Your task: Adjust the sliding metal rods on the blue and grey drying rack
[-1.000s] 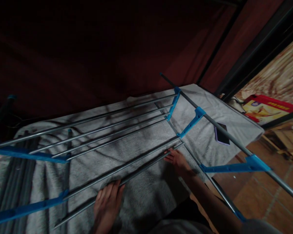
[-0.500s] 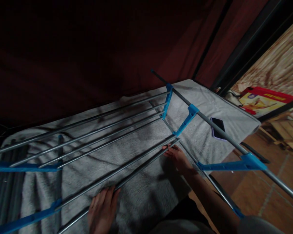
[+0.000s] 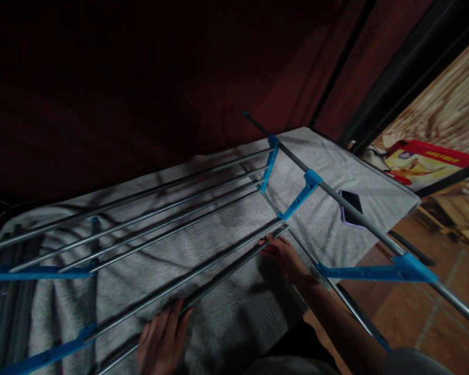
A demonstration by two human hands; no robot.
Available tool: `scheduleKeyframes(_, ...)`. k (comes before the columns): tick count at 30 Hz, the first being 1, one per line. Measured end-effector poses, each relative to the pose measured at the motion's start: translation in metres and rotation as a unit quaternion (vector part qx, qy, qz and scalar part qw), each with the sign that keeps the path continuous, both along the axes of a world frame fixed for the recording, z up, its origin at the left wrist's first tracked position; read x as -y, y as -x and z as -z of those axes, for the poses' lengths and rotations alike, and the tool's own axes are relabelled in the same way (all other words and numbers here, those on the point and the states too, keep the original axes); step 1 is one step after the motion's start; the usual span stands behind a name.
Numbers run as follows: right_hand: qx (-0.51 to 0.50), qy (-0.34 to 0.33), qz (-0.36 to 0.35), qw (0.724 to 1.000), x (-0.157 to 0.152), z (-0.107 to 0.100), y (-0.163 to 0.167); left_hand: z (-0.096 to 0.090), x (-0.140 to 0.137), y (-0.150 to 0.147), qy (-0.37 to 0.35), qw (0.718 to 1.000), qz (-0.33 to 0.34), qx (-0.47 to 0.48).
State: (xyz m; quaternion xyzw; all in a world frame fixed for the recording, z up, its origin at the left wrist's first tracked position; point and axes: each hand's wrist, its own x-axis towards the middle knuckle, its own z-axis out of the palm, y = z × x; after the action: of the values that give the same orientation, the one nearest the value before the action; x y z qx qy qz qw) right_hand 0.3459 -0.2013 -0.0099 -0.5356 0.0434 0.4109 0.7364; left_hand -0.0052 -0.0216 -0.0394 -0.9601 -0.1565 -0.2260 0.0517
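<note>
A grey metal tube (image 3: 226,274) runs slantwise in front of me, with both my hands on it. My left hand (image 3: 162,336) is wrapped over its nearer part, fingers on top. My right hand (image 3: 282,255) grips it close to its far end, beside a blue plastic bracket (image 3: 299,200). That bracket belongs to a partly built rack of parallel metal tubes (image 3: 187,276) and blue brackets, which stands on a grey blanket (image 3: 254,307). The held tube lies alongside the rack's nearest fitted tube. At lower left another blue bracket (image 3: 50,355) carries that tube's other end.
Several loose dark tubes (image 3: 11,312) lie at the left edge. A phone in a purple case (image 3: 352,207) rests on the blanket at right, behind a long rack pole (image 3: 367,224). Further right are a red and yellow box (image 3: 430,161) and a wooden item (image 3: 465,208). A dark red curtain (image 3: 160,94) hangs behind.
Both hands keep hold of the tube; its far end and my right hand sit slightly lower. My left hand has shifted a little to the left. The view has moved slightly.
</note>
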Motion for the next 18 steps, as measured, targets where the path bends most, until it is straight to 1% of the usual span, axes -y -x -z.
scheduleKeyframes(3, 0.001, 0.008, -0.004, 1.0, -0.002, -0.001, 0.0, 0.0, 0.002, 0.001, -0.053, 0.997, -0.002, -0.053)
scheduleKeyframes(6, 0.008, 0.019, -0.005, 1.0, -0.003, -0.001, 0.001, -0.002, 0.001, 0.001, -0.059, 0.996, -0.002, -0.066)
scheduleKeyframes(9, 0.017, 0.024, -0.012, 0.999, -0.004, -0.002, 0.002, -0.001, -0.002, 0.002, -0.06, 0.996, 0.021, -0.06)
scheduleKeyframes(12, 0.013, 0.024, -0.009, 1.0, -0.004, -0.006, 0.002, 0.006, -0.005, 0.003, -0.059, 0.997, 0.036, -0.029)
scheduleKeyframes(15, 0.012, 0.025, -0.01, 1.0, -0.005, -0.009, 0.002, 0.013, -0.004, 0.003, -0.062, 0.998, 0.026, 0.004)
scheduleKeyframes(18, 0.007, 0.044, -0.008, 0.999, -0.006, -0.008, 0.003, 0.015, 0.0, 0.003, -0.048, 0.999, 0.012, -0.007)
